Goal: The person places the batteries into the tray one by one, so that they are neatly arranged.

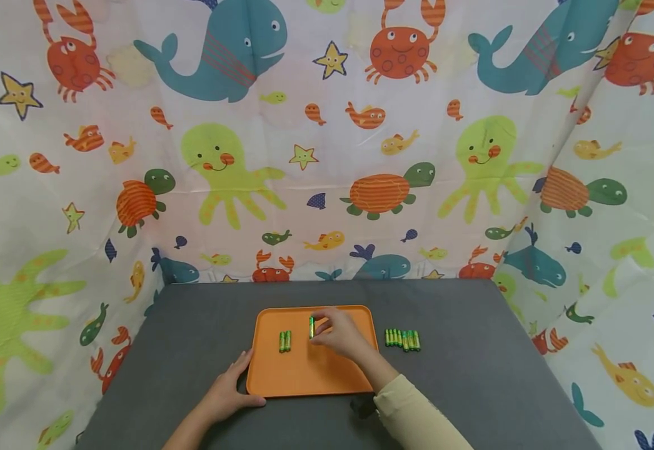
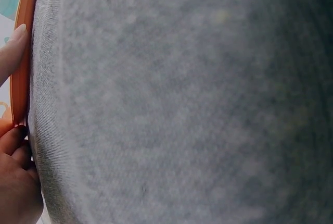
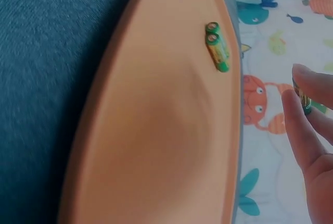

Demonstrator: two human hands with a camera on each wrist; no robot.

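An orange tray (image 1: 304, 381) lies on the grey table. My left hand (image 1: 228, 387) holds it by the near left corner, thumb along the front rim and fingers at the left side. In the left wrist view, the thumb (image 2: 14, 49) touches the orange rim and the other fingers are bent beside it. My right hand (image 1: 335, 334) pinches a green battery (image 1: 312, 327) between thumb and fingertips above the middle of the tray; the fingers partly hide this battery (image 3: 303, 99) in the right wrist view. Two green batteries (image 1: 285, 341) lie side by side on the tray's left part.
Several more green batteries (image 1: 402, 339) lie in a row on the table to the right of the tray. A dark object (image 1: 363, 406) shows by the right sleeve. Curtains with sea animals (image 1: 327, 144) hang behind the table (image 1: 456, 387) and along its sides.
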